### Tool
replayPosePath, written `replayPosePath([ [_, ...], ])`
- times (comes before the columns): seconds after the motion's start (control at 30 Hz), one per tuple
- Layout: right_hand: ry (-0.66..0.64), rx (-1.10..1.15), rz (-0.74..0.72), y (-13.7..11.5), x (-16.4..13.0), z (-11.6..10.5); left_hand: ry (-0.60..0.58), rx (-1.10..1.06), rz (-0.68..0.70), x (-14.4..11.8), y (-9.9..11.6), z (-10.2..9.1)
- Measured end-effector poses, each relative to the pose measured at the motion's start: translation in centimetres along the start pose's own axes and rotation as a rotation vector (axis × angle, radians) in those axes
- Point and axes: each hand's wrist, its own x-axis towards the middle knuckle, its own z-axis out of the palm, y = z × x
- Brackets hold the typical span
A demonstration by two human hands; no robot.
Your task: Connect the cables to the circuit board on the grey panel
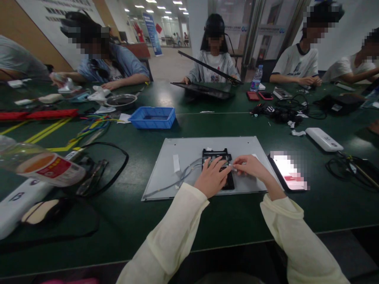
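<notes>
1. Nearest: two cream sleeves [177,232] reached forward over the dark green table [124,221].
2. Left hand [211,177] lay flat, fingers [217,162] spread and released, pressed on the black circuit-board module [218,157] fixed near the middle of the grey metal back panel [189,156].
3. Right hand [251,165] pinched something small and pale at the module's right edge, fingertips closed; too small to identify.
4. Module judged stiff, light and fragile; best steadied by flat pressure or taken at its edges, not by its parts.
5. Grey flat cables [185,173] ran left from the module across the panel; judged soft and thin, easily creased, best held near the connector.
6. Panel judged broad, rigid, thin, likely slippery on the table; best lifted at two opposite edges.
7. Just right of the panel: a lit phone [288,171].
8. Left: a tilted plastic bottle [44,165] and black cords.
9. Farther: a blue tray [153,117], a white power bank [323,139].
10. Farthest: other people seated along the table's far side.
</notes>
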Motion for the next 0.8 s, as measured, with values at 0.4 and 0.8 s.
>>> replayPosePath([
  [0.4,0.117,-0.113,-0.135,-0.1,0.0,-0.3,0.015,-0.04,-0.022,-0.2,0.1,-0.5],
  [0.8,0.184,-0.143,-0.148,-0.9,-0.5,-0.2,0.202,-0.389,-0.459,-3.6,-11.0,-3.8],
])
